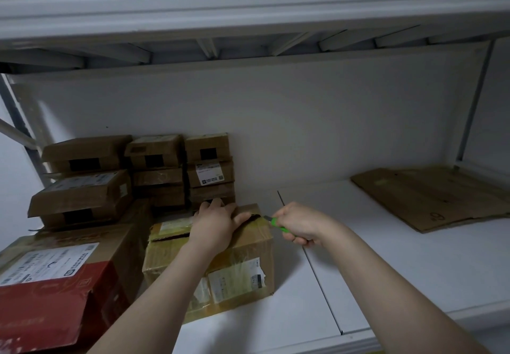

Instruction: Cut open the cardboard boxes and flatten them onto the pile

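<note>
"White shelf looks crowded. Where's the box?"

"Front left, under my left hand, fingers flat on its lid. My right hand is wrapped round the green cutter, blade at the torn seam near the right edge."

"Risk?"

"My thumb lies just beside the blade — a slip that way could cut me. The flattened pile waits well apart, far right."

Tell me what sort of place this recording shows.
Probably a storeroom or parcel room: white metal shelving, stacked parcels with shipping labels against the wall, and flattened cardboard lying on the shelf.
</note>
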